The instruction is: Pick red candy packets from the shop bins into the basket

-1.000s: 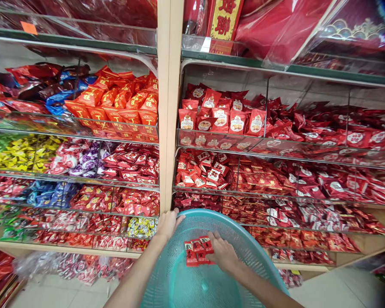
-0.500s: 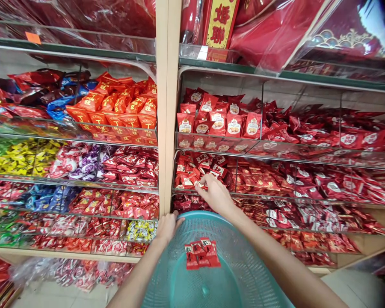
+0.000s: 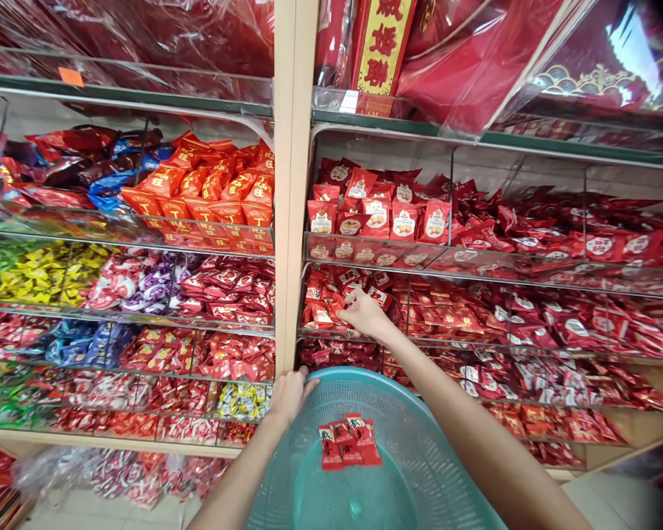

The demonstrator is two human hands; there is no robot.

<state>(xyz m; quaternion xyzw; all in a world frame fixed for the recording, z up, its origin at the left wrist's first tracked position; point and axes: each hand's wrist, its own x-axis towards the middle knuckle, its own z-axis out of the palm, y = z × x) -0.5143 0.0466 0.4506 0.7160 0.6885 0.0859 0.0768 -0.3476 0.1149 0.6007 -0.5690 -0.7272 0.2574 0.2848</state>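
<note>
Teal basket [image 3: 398, 397]; red packets [image 3: 349, 442] inside with black characters on white. Left shelves: yellow sweets [image 3: 47, 272], orange-red bags [image 3: 199, 188] with gold lettering. Right: red bags [image 3: 403, 221] with white labels.

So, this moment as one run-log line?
left hand: gripping basket rim | right hand: at shelf candy, grasp unclear | red packets: clustered inside basket, untouched

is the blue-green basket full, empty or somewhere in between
Nearly empty: a few red packets lie together in the blue-green basket, with bare bottom showing around them.
</note>
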